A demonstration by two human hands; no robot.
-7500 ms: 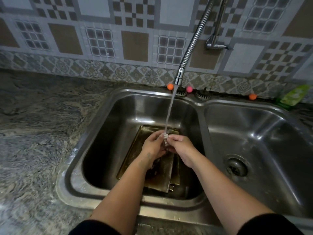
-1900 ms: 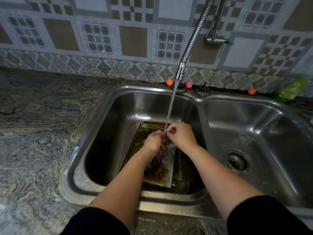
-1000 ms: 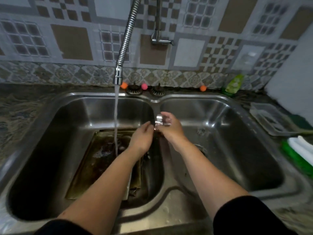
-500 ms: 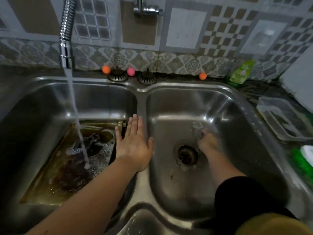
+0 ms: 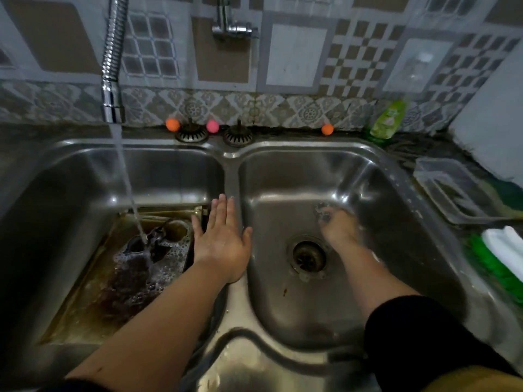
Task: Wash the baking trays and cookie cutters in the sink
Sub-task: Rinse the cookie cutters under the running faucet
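Cutter (image 5: 322, 212) now low in right basin (image 5: 283, 179).

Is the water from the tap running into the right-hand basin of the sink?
No, the stream of water falls into the left basin, onto the dirty baking tray, while the right basin gets none.

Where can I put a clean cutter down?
Right basin: bare floor nearer you than the drain; the right hand is beyond it. Left basin is crowded: the baking tray fills the floor under running water.
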